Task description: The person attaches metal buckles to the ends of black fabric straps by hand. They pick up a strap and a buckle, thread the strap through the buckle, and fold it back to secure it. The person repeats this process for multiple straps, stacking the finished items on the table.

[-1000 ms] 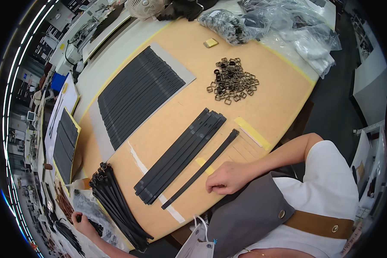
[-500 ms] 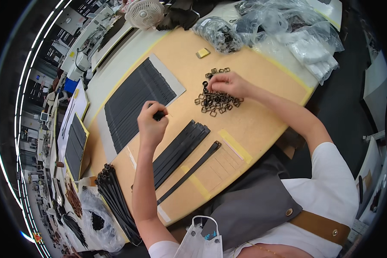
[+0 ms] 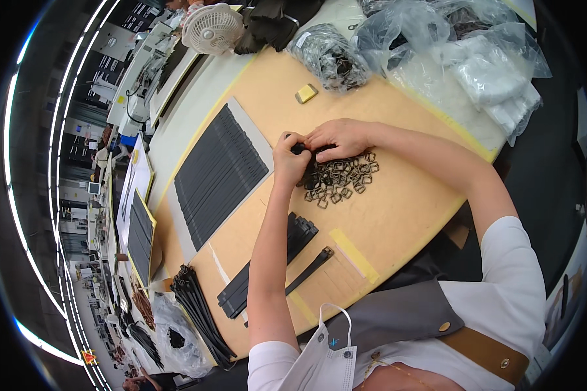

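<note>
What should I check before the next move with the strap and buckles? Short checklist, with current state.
1. Both hands meet over the work: left hand and right hand touch at the fingertips. Ok.
2. Small dark piece pinched between them: mostly hidden by the fingers, so strap end or buckle. Cannot tell.
3. Buckles close by: the pile lies right under the hands. Ok.
4. Spare straps close by: the stack lies beside the left forearm. Ok.
5. Single strap lies flat by the yellow tape. Ok.
</note>
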Demonstrator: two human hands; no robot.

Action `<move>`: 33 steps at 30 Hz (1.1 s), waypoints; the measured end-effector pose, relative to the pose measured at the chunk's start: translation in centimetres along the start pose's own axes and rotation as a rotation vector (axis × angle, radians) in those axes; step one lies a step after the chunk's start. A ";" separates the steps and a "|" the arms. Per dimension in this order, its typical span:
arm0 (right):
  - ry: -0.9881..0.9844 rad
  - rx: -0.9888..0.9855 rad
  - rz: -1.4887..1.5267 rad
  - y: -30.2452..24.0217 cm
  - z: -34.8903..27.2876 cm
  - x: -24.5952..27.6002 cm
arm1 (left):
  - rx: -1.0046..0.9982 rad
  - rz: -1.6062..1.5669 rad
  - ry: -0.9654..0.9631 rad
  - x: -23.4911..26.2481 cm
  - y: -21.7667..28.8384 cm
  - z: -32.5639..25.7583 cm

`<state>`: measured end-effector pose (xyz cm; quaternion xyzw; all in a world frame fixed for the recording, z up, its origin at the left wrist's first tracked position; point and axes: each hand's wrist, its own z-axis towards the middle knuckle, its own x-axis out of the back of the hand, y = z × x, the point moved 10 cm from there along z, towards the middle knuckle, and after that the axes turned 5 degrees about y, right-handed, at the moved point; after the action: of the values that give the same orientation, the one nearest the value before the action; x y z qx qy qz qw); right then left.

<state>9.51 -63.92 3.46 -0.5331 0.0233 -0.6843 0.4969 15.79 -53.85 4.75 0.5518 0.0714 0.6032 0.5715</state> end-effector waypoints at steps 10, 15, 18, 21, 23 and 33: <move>0.095 -0.138 -0.115 -4.2 -7.1 2.2 | -0.102 -0.070 -0.235 -4.8 6.3 -1.8; 0.243 -0.264 0.015 -3.8 -8.6 3.1 | -0.139 0.035 -0.336 -5.7 6.4 -1.1; 0.420 -0.473 0.235 -1.5 -9.0 4.9 | -0.157 0.102 -0.390 -6.0 7.1 -1.4; 0.576 -0.533 0.440 1.7 -8.5 4.8 | -0.161 0.158 -0.475 -6.2 7.7 -1.8; 0.548 -0.565 0.571 3.0 -7.3 4.2 | -0.145 0.159 -0.526 -6.0 7.9 -2.0; 0.309 -0.475 0.669 3.1 -3.1 1.7 | -0.085 -0.013 -0.608 -2.7 8.7 -2.4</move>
<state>9.27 -68.23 1.61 -0.4873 0.4256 -0.5328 0.5455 7.94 -57.54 8.49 0.6822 -0.1245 0.4091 0.5930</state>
